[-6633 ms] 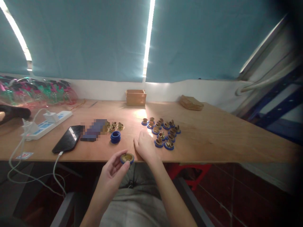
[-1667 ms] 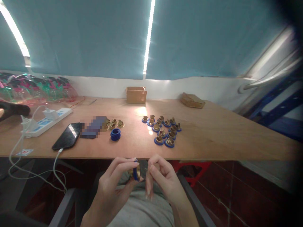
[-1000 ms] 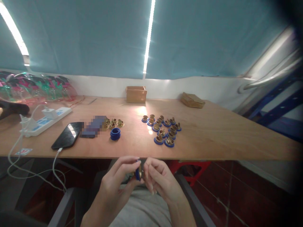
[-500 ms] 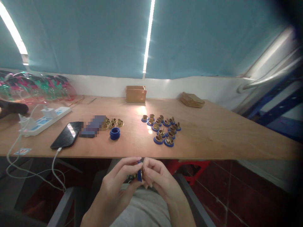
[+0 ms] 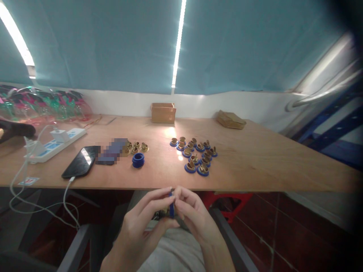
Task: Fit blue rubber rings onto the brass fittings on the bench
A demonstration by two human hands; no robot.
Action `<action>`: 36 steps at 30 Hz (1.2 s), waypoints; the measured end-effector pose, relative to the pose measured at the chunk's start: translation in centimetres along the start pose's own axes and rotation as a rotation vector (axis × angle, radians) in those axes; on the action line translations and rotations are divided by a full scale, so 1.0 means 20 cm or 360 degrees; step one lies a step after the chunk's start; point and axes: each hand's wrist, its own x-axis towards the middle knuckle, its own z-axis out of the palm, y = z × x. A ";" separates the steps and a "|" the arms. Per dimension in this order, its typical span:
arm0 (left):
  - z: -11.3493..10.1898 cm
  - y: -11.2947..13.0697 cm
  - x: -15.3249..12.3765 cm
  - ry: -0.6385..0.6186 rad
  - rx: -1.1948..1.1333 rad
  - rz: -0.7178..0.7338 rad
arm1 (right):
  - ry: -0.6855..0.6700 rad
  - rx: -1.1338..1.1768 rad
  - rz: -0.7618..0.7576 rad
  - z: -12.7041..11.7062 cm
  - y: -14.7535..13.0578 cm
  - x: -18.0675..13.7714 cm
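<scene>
Below the table's front edge, over my lap, both hands meet around one small piece: a brass fitting with a blue ring (image 5: 171, 206), seen edge-on. My left hand (image 5: 141, 228) pinches it from the left with fingers curled. My right hand (image 5: 190, 217) presses on it from the right, fingertips closed on the ring. On the wooden table (image 5: 255, 158) lie a cluster of brass fittings with blue rings (image 5: 195, 155), a stack of loose blue rings (image 5: 138, 160) and several bare brass fittings (image 5: 136, 147).
A black phone (image 5: 81, 161) on a white cable lies left, beside a blurred dark object (image 5: 112, 151) and a white power strip (image 5: 53, 145). A small cardboard box (image 5: 162, 113) and a brown packet (image 5: 229, 120) sit by the wall. Colourful bottles (image 5: 45, 105) stand far left.
My right hand left the table and came down to the fitting in my left hand. The fitting turned from flat to edge-on, and both hands closed tighter on it.
</scene>
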 end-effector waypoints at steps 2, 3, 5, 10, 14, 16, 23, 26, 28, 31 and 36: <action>0.00 0.00 0.00 0.0005 -0.0001 -0.0012 | 0.0026 -0.0027 -0.0009 0.00 0.00 0.00; 0.00 0.00 -0.01 0.0009 -0.0001 -0.0028 | 0.0034 -0.0033 -0.0025 0.00 0.00 0.00; 0.00 0.00 -0.01 0.0011 -0.0005 -0.0063 | 0.0033 -0.0057 -0.0067 0.01 0.00 -0.01; -0.02 0.00 -0.01 -0.0058 0.0044 -0.0048 | 0.0120 -0.0461 -0.0206 0.04 -0.02 -0.03; -0.03 -0.01 -0.01 -0.0155 0.0121 -0.0017 | 0.0166 -0.1045 -0.0414 0.07 -0.04 -0.06; -0.03 -0.01 -0.01 -0.0162 0.0130 -0.0018 | 0.0155 -0.1289 -0.0533 0.09 -0.06 -0.07; -0.03 0.01 0.00 0.0008 0.0109 0.0054 | 0.0143 -0.1726 -0.0887 0.14 -0.10 -0.10; -0.02 0.02 0.00 0.0055 0.0090 0.0070 | 0.0117 -0.1762 -0.0973 0.15 -0.10 -0.11; -0.02 0.02 0.00 0.0081 0.0064 0.0074 | 0.0088 -0.1784 -0.1019 0.16 -0.10 -0.12; -0.02 0.02 0.00 0.0133 0.0012 0.0087 | 0.0077 -0.1816 -0.1058 0.17 -0.10 -0.12; 0.00 0.02 0.01 0.0140 -0.0067 0.0097 | 0.0081 -0.1854 -0.1099 0.17 -0.10 -0.13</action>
